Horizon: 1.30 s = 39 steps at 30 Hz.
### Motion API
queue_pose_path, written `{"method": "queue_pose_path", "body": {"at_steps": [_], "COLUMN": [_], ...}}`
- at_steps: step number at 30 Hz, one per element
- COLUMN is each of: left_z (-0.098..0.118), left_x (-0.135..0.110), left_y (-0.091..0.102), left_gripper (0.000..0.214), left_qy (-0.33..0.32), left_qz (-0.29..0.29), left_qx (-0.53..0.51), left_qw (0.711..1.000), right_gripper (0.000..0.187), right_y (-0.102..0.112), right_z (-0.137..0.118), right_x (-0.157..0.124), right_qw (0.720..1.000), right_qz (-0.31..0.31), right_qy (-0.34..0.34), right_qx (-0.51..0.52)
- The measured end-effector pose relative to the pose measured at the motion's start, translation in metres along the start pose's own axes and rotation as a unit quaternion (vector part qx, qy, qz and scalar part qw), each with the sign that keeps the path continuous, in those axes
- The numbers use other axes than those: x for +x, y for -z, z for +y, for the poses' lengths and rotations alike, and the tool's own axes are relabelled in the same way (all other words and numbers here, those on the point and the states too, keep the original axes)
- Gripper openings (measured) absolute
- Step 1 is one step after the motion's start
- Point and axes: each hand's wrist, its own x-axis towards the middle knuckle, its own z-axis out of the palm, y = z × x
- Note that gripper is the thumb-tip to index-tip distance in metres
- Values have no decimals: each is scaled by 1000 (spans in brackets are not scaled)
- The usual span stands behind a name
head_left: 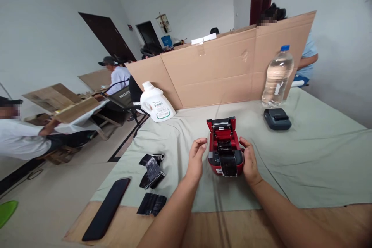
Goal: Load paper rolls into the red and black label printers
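A red and black portable label printer (213, 167) stands on the cloth in front of me, its lid (221, 124) raised. A strip of black glossy film (228, 166) runs out of its compartment and hangs over the near edge. My left hand (197, 159) is to the left of the printer, a small gap away, with loosely bent fingers and nothing held. On the other side, my right hand (250, 164) is close against the printer's right wall, fingers loosely curved and apart; whether it touches I cannot tell.
Left of my arms lie an unrolled black film roll (153, 168), crumpled black film (151, 204) and a dark phone (107, 209). A white jug (158, 104), a water bottle (277, 77) and a dark small printer (277, 119) stand farther back, before a cardboard screen (215, 73). People sit beyond.
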Motion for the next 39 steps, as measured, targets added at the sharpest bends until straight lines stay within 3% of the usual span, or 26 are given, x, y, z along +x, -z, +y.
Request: {"method": "queue_pose_path", "body": {"at_steps": [3,6,8,9,14,20,25,28,34,39], "left_z": [22,29,23,18,-1,21,49,63,87,90], "left_x": [19,39,51,57,74,53,35,41,47,23], "left_y": [-12,-35,-51,-58,-74,-56,-5,46,154,223], "left_gripper": [15,16,15,14,31,31,30,36,45,33], "left_qy": [-70,-73,-58,-52,-42,-42,3,92,252,261], "left_qz": [-89,-251,-304,-313,-311,-294,-284,-252,-184,-95], "left_qx": [163,357,435,453,467,422,202,172,321,470], "left_qw": [980,897,846,833,827,857,937,948,894,838], "right_gripper": [48,50,50,49,49,53,59,59,55,59], "right_y": [-1,-1,0,1,2,3,2,3,5,5], "right_z": [8,13,16,17,17,14,12,9,4,6], "right_x": [4,5,5,5,7,9,9,9,10,11], "right_qw": [997,997,998,998,997,996,994,993,993,992], "right_qz": [41,38,29,26,22,0,5,0,-15,-18], "right_qy": [-62,-61,-56,-56,-64,-85,-112,-115,-112,-126], "right_qx": [8,6,3,-1,-20,-7,-13,-9,-19,-22]}}
